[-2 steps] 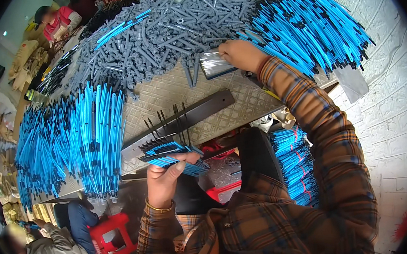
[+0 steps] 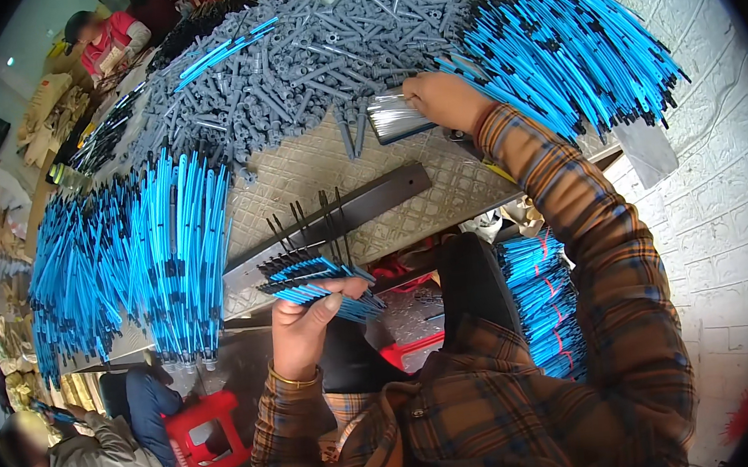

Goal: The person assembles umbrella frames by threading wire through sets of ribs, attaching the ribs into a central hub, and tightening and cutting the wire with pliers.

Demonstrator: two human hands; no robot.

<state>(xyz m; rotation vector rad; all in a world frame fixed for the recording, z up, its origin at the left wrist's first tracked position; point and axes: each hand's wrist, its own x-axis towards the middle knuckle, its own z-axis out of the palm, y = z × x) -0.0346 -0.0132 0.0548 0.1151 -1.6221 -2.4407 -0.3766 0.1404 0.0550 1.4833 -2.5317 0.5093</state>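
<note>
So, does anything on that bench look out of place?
A few blue rods lie across the heap of grey parts, which looks slightly odd because most others are gathered in the left pile and the right pile. That may be deliberate.

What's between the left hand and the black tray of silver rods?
In the head view: the thin blue sticks it holds, then a long dark metal bar on patterned beige tabletop.

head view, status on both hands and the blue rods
Left hand gripping black-tipped blue rods. Right hand at dark tray of thin silver pins, contact unclear. Dark metal bar on table, partly behind held rods.
</note>
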